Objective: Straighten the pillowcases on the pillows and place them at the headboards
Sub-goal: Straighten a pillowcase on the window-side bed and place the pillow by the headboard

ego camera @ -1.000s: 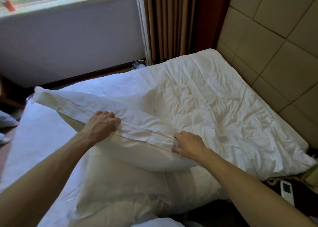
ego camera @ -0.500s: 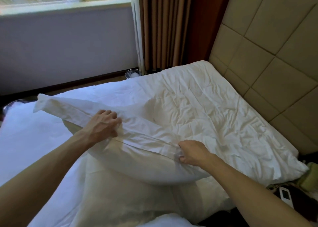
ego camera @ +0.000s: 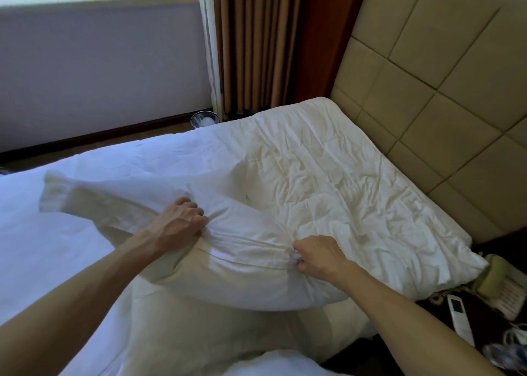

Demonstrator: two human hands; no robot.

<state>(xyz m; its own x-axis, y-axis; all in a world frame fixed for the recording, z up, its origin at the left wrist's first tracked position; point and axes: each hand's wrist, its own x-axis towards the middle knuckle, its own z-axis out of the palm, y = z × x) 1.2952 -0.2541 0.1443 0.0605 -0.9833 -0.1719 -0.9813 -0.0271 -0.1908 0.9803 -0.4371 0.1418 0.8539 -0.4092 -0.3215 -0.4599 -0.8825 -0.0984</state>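
A white pillow (ego camera: 245,278) in a loose pillowcase lies across the bed in front of me, its flap end (ego camera: 65,193) sticking out to the left. My left hand (ego camera: 179,224) grips bunched pillowcase fabric on the pillow's top edge. My right hand (ego camera: 319,256) pinches the same seam further right, fingers curled round the cloth. A second pillow (ego camera: 216,338) lies underneath, closer to me. The padded beige headboard (ego camera: 445,113) stands at the right, beyond the rumpled white bedding (ego camera: 328,181).
A bedside table at the lower right holds a white remote (ego camera: 459,318) and a phone (ego camera: 502,287). Brown curtains (ego camera: 256,42) hang in the corner beside the window wall. A small bin (ego camera: 204,119) sits on the floor past the bed.
Both hands have closed tighter on the pillowcase seam, bunching the fabric between them. The pillow's left flap has swung up and blurred. My view has tilted slightly toward the headboard.
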